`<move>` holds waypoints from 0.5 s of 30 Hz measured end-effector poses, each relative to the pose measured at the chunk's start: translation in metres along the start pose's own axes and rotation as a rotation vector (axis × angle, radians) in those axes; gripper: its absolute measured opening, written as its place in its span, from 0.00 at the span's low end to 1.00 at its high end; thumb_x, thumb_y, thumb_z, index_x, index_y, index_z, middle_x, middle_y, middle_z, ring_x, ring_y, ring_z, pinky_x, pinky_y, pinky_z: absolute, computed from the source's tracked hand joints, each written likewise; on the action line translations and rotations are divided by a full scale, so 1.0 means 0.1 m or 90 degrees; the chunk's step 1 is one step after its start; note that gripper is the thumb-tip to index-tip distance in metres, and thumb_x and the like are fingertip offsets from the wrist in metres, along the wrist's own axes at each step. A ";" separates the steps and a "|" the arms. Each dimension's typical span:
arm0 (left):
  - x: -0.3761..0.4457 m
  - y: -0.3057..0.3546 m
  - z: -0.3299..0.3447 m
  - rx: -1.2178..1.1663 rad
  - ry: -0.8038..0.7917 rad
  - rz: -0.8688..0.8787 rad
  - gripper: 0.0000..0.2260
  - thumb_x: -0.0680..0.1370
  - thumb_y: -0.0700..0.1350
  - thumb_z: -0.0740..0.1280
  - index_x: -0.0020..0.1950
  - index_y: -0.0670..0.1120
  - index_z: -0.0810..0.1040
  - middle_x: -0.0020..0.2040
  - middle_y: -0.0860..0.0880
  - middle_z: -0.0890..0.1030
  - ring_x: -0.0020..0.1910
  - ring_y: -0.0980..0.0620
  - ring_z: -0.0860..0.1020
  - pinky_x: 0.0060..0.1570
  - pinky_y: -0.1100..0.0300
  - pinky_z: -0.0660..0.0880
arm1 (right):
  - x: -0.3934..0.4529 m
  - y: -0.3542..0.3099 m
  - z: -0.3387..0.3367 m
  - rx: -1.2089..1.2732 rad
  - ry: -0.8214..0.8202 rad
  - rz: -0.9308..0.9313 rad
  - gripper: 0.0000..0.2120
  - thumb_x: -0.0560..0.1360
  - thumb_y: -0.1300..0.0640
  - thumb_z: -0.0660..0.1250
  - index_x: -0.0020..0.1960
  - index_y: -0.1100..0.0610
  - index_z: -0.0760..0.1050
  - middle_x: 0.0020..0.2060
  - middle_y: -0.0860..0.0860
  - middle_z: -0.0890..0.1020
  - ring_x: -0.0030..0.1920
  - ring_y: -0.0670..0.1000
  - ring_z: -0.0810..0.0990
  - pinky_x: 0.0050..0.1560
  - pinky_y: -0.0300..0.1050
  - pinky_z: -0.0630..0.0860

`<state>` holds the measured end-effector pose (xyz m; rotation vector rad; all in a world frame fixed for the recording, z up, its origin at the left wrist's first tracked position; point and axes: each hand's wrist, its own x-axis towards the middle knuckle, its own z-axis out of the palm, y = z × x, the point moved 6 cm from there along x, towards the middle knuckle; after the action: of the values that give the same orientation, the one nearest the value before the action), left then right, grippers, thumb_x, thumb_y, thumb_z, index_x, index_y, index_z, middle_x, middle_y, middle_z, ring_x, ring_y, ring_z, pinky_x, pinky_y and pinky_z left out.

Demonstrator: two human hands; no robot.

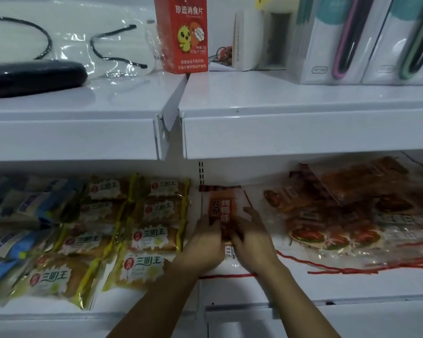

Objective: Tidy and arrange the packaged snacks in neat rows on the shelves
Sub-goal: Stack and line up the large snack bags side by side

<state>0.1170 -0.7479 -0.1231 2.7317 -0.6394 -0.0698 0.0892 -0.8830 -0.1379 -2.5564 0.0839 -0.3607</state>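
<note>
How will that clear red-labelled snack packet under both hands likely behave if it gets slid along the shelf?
The red-labelled packet looks like thin glossy film, so it probably slides easily on the smooth white shelf. It lies flat under the left hand and right hand, so rolling or tipping seems unlikely. Its loose clear edges suggest it would flop if lifted by one end.

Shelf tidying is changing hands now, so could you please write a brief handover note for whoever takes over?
Left hand and right hand: both hold the clear red-labelled snack packet at the left end of the lower right shelf.
Done: yellow-edged bread packets lie in rough rows on the lower left shelf.
Left: square the held packet, sort the jumbled red-trimmed clear packets to its right, and straighten the blue-and-white packets far left.
</note>
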 end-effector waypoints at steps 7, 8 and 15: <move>0.07 0.01 -0.02 -0.028 0.007 0.024 0.20 0.80 0.48 0.66 0.71 0.48 0.73 0.70 0.46 0.73 0.65 0.47 0.75 0.64 0.58 0.72 | -0.10 -0.02 -0.22 0.003 0.091 -0.002 0.15 0.79 0.55 0.61 0.64 0.50 0.78 0.60 0.49 0.81 0.61 0.52 0.77 0.60 0.42 0.72; 0.09 0.04 -0.01 -0.037 -0.002 0.028 0.19 0.80 0.49 0.66 0.71 0.48 0.73 0.70 0.47 0.73 0.65 0.48 0.75 0.64 0.59 0.72 | -0.17 0.00 -0.36 0.056 0.132 0.027 0.14 0.80 0.57 0.63 0.65 0.51 0.78 0.61 0.49 0.80 0.61 0.51 0.76 0.61 0.39 0.71; 0.21 0.26 0.09 -0.071 -0.035 0.022 0.22 0.80 0.51 0.68 0.73 0.46 0.73 0.70 0.45 0.73 0.67 0.45 0.74 0.67 0.59 0.69 | -0.23 0.59 -1.20 -0.014 0.240 0.007 0.27 0.68 0.66 0.68 0.66 0.56 0.78 0.65 0.57 0.78 0.61 0.57 0.76 0.58 0.42 0.74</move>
<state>0.1239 -0.7814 -0.1226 2.6178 -0.6774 -0.1681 0.0347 -0.9915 -0.0770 -2.4766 0.2409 -0.8369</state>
